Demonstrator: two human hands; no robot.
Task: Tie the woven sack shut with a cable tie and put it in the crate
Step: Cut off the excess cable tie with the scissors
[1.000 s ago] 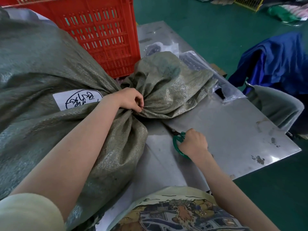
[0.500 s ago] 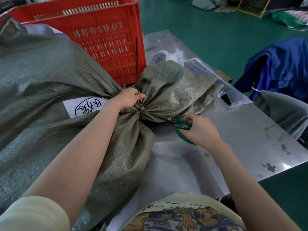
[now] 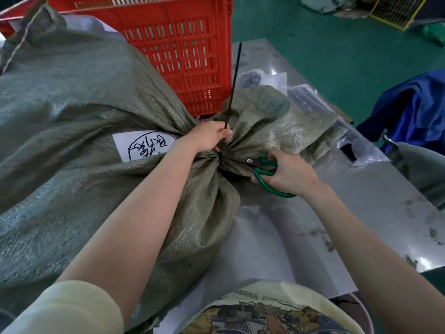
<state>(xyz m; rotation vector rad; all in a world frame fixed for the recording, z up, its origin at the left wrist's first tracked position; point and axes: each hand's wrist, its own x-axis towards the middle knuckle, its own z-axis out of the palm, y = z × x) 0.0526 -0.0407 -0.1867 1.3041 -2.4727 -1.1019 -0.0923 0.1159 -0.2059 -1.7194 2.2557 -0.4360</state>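
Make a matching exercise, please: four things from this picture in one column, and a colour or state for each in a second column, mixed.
Things:
1. crate
2. scissors
3. cable tie
4. woven sack

Colours or states:
A. green handles, held in the right hand
B. black, its tail sticking up
C. red, behind the sack
D. grey-green, neck gathered in the left hand

Pairs: 1-C, 2-A, 3-B, 4-D

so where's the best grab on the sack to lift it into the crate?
Probably the cinched neck, where the cable tie gathers the woven sack into a narrow waist the left hand already wraps. Come from above, on the bulging side of the tie; the flared mouth beyond looks loose and slippery.
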